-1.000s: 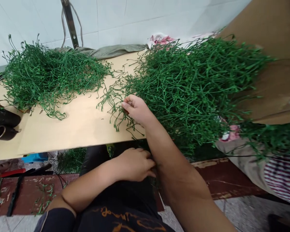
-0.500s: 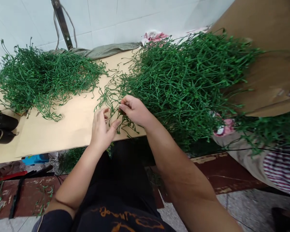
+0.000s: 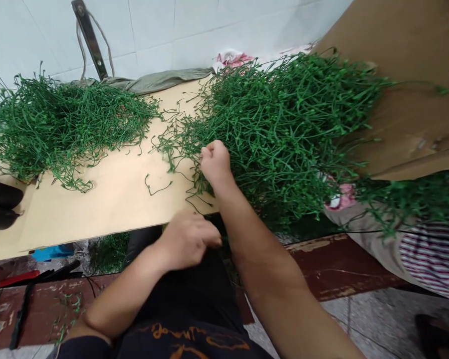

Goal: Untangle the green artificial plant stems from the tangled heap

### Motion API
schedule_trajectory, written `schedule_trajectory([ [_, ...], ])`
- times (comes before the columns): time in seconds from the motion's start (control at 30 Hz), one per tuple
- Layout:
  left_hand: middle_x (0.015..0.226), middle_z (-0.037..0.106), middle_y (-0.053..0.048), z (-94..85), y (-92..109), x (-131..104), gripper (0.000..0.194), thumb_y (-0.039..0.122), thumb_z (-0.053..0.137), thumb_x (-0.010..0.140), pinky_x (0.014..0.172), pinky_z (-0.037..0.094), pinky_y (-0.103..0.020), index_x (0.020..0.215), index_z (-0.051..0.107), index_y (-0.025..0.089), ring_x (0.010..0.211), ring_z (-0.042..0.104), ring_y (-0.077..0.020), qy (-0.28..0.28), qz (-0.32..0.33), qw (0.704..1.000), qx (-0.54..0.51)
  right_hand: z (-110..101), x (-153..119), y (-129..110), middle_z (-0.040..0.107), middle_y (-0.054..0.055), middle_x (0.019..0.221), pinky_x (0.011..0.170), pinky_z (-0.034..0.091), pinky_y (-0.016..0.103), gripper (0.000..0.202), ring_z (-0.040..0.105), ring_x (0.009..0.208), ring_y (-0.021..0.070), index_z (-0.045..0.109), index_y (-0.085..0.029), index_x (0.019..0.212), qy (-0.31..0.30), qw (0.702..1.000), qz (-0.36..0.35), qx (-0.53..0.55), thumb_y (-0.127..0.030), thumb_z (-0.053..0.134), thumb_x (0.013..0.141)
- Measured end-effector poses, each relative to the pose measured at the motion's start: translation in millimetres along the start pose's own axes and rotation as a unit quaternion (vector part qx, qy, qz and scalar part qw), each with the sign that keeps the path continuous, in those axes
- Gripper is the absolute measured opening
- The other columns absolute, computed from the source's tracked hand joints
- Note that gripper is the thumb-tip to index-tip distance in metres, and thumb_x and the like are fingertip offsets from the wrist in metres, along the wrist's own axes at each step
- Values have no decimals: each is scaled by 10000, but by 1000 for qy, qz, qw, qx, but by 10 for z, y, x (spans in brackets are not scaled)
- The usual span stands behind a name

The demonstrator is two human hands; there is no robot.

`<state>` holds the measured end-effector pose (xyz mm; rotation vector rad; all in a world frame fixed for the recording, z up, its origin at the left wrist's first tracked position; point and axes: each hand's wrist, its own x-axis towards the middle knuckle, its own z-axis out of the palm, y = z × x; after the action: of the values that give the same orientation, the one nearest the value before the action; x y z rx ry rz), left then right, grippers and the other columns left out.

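Observation:
Thin green stems lie in a large right heap (image 3: 284,119) and a smaller left heap (image 3: 71,114) on a cardboard-covered table (image 3: 108,199). At the near left edge of the right heap, my right hand (image 3: 216,162) is closed, its fingertips pinched among the stems; what they hold is hidden. Over my lap, just below the table's front edge, my left hand (image 3: 190,239) is curled and slightly blurred, with its fingers pressed together and their contents unseen. A loose single stem (image 3: 159,188) rests on the cardboard between the heaps.
Two black cylinders (image 3: 2,204) stand at the left edge. Behind are a tiled wall and a metal strap (image 3: 90,40). A cardboard sheet (image 3: 407,89) rises at the right. Beside me sits a person in striped clothing (image 3: 434,254). A blue object (image 3: 52,252) shows below the table.
My left hand has moved down and right off the cardboard and curled up. My right hand has shifted slightly right and turned upward. A single stem now lies apart on the cardboard.

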<state>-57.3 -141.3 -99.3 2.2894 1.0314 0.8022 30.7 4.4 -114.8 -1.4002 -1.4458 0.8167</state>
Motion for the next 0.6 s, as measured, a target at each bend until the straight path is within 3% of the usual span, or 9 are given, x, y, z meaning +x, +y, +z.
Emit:
schedule_trajectory([
  [0.07,600,573,-17,-10,47,-36,230,119,374,796,644,406,-236,658,551,169,629,508,-114,-9,9,1000,-6,-12,6,-51,417,-21,585,558,356,281,168,407,533,114,335,-212,653,-46,998,10,52,-140,420,780],
  [0.17,700,585,-47,-119,-15,-50,278,232,369,866,674,428,-249,712,588,156,706,529,-129,69,-105,992,20,-35,-80,-219,453,-26,580,510,349,250,141,417,499,92,373,-201,666,-156,980,-4,126,-143,448,770],
  [0.23,768,594,-62,-181,-76,-36,286,295,386,873,708,442,-266,776,614,151,764,542,-143,94,-159,982,35,-46,-140,-318,472,-26,573,488,334,229,143,408,488,76,394,-192,657,-191,970,3,150,-135,479,757],
  [0.4,846,627,-70,-59,-58,56,325,357,396,872,770,453,-291,860,653,159,824,565,-159,-28,-112,992,54,-69,-153,-328,487,-29,549,466,315,209,152,393,468,60,423,-183,648,-190,961,51,195,-132,519,754],
  [0.47,901,626,-80,20,-32,96,334,397,420,855,786,453,-302,903,648,158,857,565,-169,-33,-93,993,65,-87,-136,-288,501,-28,550,467,321,205,156,408,475,60,430,-179,640,-196,958,56,200,-127,536,741],
  [0.53,889,618,-81,45,-46,121,330,396,413,858,779,450,-302,864,638,155,851,559,-167,13,-99,992,71,-112,-125,-259,514,-27,554,476,333,203,157,426,488,59,437,-175,631,-199,958,56,200,-121,549,727],
  [0.6,801,595,-67,9,-114,128,318,373,395,869,740,444,-290,785,609,152,789,542,-152,110,-142,981,76,-139,-124,-248,523,-26,553,485,340,201,156,436,493,58,443,-170,624,-195,959,56,199,-105,549,718],
])
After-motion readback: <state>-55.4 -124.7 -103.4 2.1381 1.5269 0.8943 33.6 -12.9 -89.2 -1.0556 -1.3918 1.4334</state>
